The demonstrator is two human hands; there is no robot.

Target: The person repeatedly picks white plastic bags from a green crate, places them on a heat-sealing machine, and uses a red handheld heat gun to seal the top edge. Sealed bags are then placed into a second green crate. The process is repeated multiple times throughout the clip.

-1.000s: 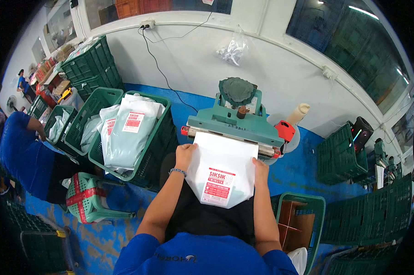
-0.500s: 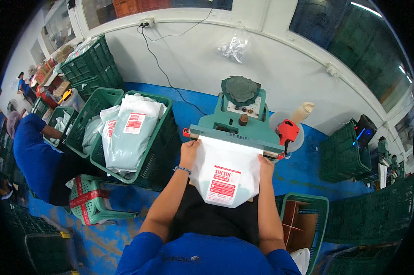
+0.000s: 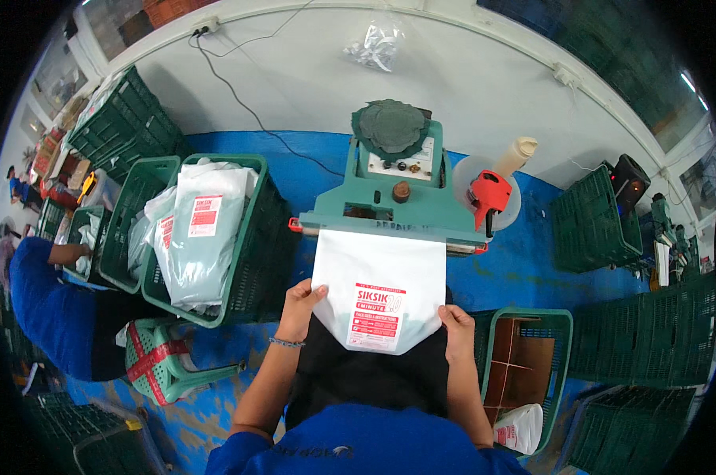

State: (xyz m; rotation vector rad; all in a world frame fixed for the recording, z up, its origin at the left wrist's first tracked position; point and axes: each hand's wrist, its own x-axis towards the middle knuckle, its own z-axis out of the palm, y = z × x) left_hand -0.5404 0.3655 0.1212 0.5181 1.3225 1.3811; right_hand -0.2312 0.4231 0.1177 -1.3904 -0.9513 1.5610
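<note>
A white plastic pouch (image 3: pixel 338 273) with a red printed panel is stretched out in front of me. Its top edge meets the front bar of a green bag sealer (image 3: pixel 336 199); whether it is clamped there I cannot tell. My left hand (image 3: pixel 299 310) pinches the pouch's left side between thumb and fingers, about halfway down. On the opposite side, slightly lower, my right hand (image 3: pixel 457 332) grips the edge in the same way. Something greenish shows through the lower part of the pouch, which hangs over my lap.
Filled pouches (image 3: pixel 211 261) fill a green crate (image 3: pixel 255 237) on the left. Beyond it, a co-worker in blue (image 3: pixel 53 309) bends beside a taped green stool (image 3: pixel 156 360). A red tape dispenser (image 3: pixel 491 190) is right of the sealer. Another crate (image 3: pixel 565 348) with cardboard dividers stands near my right arm.
Both my hands have slid from the pouch's upper corners down along its sides, still gripping it. The pouch's top stays at the sealer bar. The whole view has shifted slightly.
</note>
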